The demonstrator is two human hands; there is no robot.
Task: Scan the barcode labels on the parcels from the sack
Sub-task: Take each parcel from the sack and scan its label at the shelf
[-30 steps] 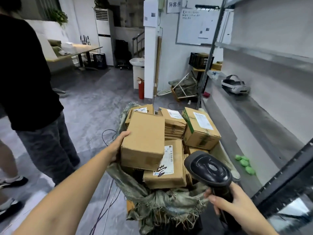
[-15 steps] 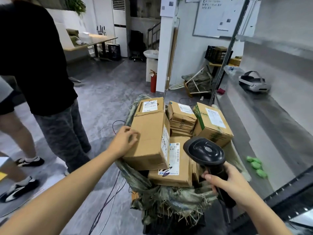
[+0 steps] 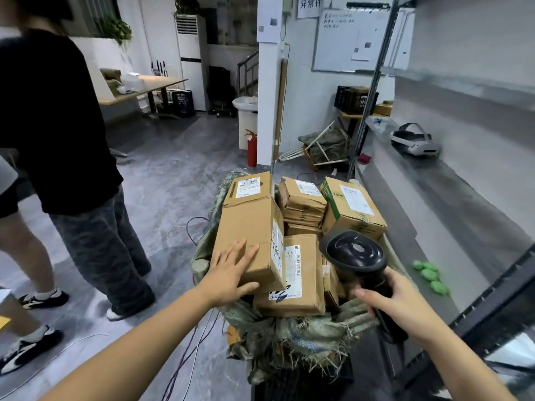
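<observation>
the left hand point(image 3: 231, 270) lies flat with fingers spread on the near end of a tall cardboard parcel point(image 3: 249, 238), thumb along its lower edge; the right hand point(image 3: 396, 302) is wrapped round the handle of a black barcode scanner point(image 3: 354, 253), whose head hangs just right of that parcel. the parcel's label point(image 3: 277, 244) faces sideways toward the scanner, at a steep angle. risk, as i judge it: the parcel is only pressed, not gripped, so it could tip off the heap, and the scanner could read the label of the flat parcel point(image 3: 292, 273) just below instead. the woven sack point(image 3: 292, 331) holds the heap; i count six parcels showing, maybe more beneath, one scanner, two bystanders left of the sack
</observation>
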